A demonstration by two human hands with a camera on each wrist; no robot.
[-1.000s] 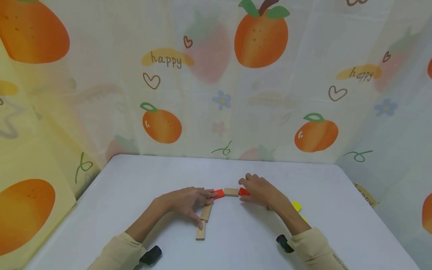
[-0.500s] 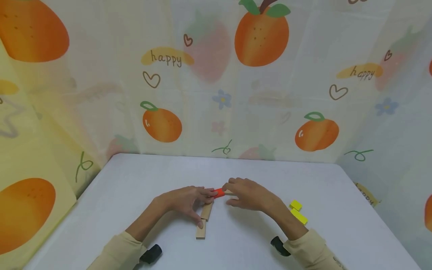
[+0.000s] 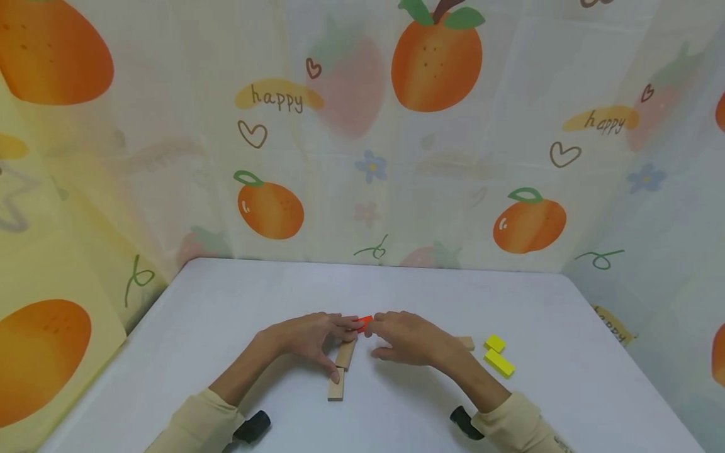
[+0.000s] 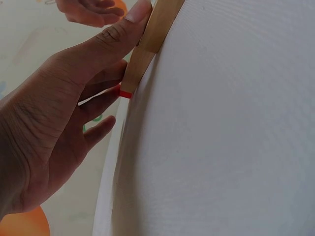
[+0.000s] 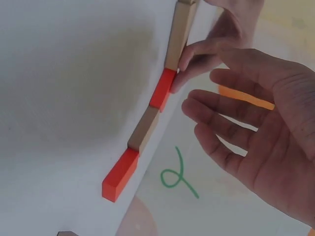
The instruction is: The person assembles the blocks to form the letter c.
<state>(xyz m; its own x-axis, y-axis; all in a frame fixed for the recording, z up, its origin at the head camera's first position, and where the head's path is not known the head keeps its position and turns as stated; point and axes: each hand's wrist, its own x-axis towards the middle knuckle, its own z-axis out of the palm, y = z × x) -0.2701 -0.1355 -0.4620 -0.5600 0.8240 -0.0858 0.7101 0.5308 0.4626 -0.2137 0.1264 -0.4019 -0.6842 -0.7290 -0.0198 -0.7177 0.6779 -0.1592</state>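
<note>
A line of small blocks lies on the white table. My left hand (image 3: pixel 308 336) rests along its left part, the thumb on a wooden block (image 3: pixel 336 387) and the fingers at a red block (image 3: pixel 365 323). Another wooden block (image 3: pixel 345 353) shows between them. In the right wrist view the line runs on through a wooden block (image 5: pixel 143 130) to a second red block (image 5: pixel 119 174) at its end. My right hand (image 3: pixel 410 336) hovers beside the line with loosely bent fingers (image 5: pixel 211 110) and nothing in them. It hides the farther blocks in the head view.
Two yellow blocks (image 3: pixel 500 363) lie to the right, with a loose wooden block (image 3: pixel 466 343) partly behind my right wrist. A printed fabric sheet (image 3: pixel 334 207) stands behind the table (image 3: pixel 272 283). Black wrist devices (image 3: pixel 253 427) sit under both forearms.
My right hand has moved left along the line, from the far red block toward the red block by my left hand. The left hand has stayed in place.
</note>
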